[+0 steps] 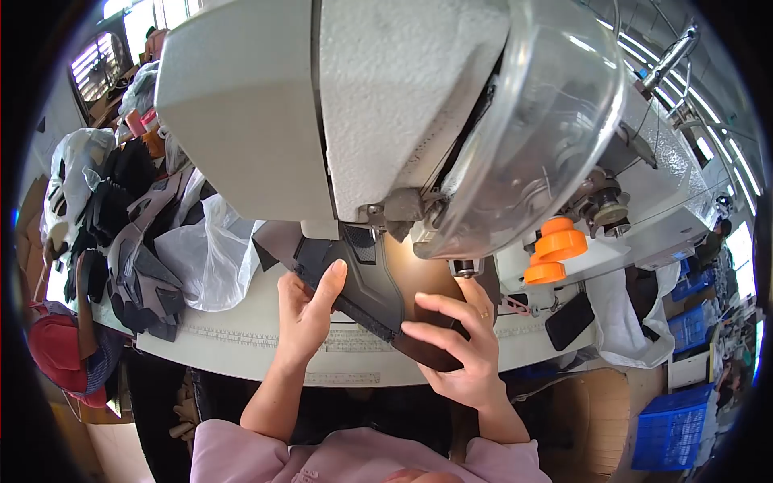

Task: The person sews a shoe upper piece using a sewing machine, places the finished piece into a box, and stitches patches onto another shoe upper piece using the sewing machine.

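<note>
A dark grey shoe upper piece [370, 294] lies under the head of a sewing machine [407, 105], with a smooth brown piece [423, 278] beside and partly beneath it. My left hand [308, 314] grips the grey piece's left edge, thumb on top and the other fingers curled, partly hidden. On the right, my right hand [463, 338] has its fingers spread over the brown piece. One fingertip touches or nearly touches the grey edge, while another finger reaches up near the presser area. The machine head hides the needle and the far end of the work.
Stacked grey shoe parts [145, 258] and a clear plastic bag [213, 258] lie left. To the right are orange knobs [555, 245], a black phone [569, 320] and a white bag [628, 322]. Blue crates [672, 431] stand beyond. A printed ruler [346, 342] runs along the table.
</note>
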Demonstrator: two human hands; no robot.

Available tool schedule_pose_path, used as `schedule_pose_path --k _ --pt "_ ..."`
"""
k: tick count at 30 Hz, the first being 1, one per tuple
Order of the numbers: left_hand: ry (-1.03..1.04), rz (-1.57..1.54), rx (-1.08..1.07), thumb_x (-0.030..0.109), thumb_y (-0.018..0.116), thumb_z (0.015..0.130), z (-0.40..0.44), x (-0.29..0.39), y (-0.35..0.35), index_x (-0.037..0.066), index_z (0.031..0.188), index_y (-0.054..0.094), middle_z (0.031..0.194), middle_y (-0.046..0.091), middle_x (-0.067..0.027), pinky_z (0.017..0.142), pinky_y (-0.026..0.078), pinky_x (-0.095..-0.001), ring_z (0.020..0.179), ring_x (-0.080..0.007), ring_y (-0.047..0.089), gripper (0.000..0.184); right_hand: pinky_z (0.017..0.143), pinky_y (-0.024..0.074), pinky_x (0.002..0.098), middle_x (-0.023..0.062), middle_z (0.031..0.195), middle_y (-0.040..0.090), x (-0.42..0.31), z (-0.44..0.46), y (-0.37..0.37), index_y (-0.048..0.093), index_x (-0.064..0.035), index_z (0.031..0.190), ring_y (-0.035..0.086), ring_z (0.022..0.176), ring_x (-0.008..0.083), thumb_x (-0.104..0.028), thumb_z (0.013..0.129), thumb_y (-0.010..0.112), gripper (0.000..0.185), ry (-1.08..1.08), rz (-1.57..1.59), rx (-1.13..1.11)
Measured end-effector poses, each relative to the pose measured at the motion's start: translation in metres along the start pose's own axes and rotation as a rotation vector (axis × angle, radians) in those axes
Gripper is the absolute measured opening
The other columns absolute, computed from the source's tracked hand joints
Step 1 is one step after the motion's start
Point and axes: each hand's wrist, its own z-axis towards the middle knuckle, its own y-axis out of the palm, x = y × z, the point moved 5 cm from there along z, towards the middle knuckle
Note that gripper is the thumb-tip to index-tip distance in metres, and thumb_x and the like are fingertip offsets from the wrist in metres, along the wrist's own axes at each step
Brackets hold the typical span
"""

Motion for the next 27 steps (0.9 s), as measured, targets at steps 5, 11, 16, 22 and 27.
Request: schedule_pose_path --k 5,11,16,22,27 --pt "-0.038 -0.056 0.048 0.024 0.060 0.096 -0.001 0.007 0.003 0.008 0.069 0.056 0.061 0.049 0.0083 0.046 0.027 -0.0212 0.054 -0.0007 0.039 0.031 0.099 0.0331 0.0457 -0.0065 0.101 0.070 -0.010 0.007 -0.002 0.077 -0.0196 0.092 0.051 0.117 0.0324 -0.008 0.065 0.081 0.029 0.019 -0.036 0.059" --pt "0.004 0.004 0.031 0.022 0.051 0.099 0.006 0.000 -0.005 0.010 0.064 0.043 0.060 0.037 0.0099 0.048 0.022 -0.0240 0.054 -0.0016 0.029 0.039 0.100 0.0298 0.0465 -0.0098 0.102 0.070 -0.011 0.005 0.000 0.077 -0.0204 0.093 0.048 0.120 0.0323 -0.007 0.065 0.080 0.031 0.013 -0.057 0.033" --pt "0.137 0.051 -0.020 0.018 0.047 0.100 0.007 -0.004 -0.006 0.008 0.065 0.036 0.062 0.033 0.0091 0.050 0.018 -0.0259 0.057 -0.0031 0.025 0.038 0.100 0.0281 0.0474 -0.0107 0.103 0.070 -0.012 0.005 -0.001 0.077 -0.0209 0.093 0.046 0.122 0.0336 -0.007 0.064 0.080 0.033 0.011 -0.090 0.001" --pt "0.094 0.016 -0.022 0.015 0.048 0.100 0.009 0.002 -0.003 0.008 0.065 0.038 0.064 0.034 0.0095 0.051 0.019 -0.0256 0.059 -0.0025 0.026 0.037 0.099 0.0267 0.0441 -0.0145 0.105 0.069 -0.015 0.003 0.002 0.077 -0.0239 0.095 0.046 0.122 0.0288 -0.009 0.066 0.079 0.032 0.018 -0.146 -0.015" --pt "0.064 -0.014 -0.088 0.013 0.051 0.098 0.020 -0.011 -0.012 0.006 0.067 0.044 0.065 0.037 0.0102 0.051 0.020 -0.0237 0.060 -0.0014 0.028 0.033 0.088 0.0320 0.0354 -0.0146 0.103 0.069 -0.021 0.009 0.005 0.077 -0.0237 0.095 0.057 0.095 0.0088 -0.009 0.069 0.080 0.030 0.078 -0.164 -0.009"
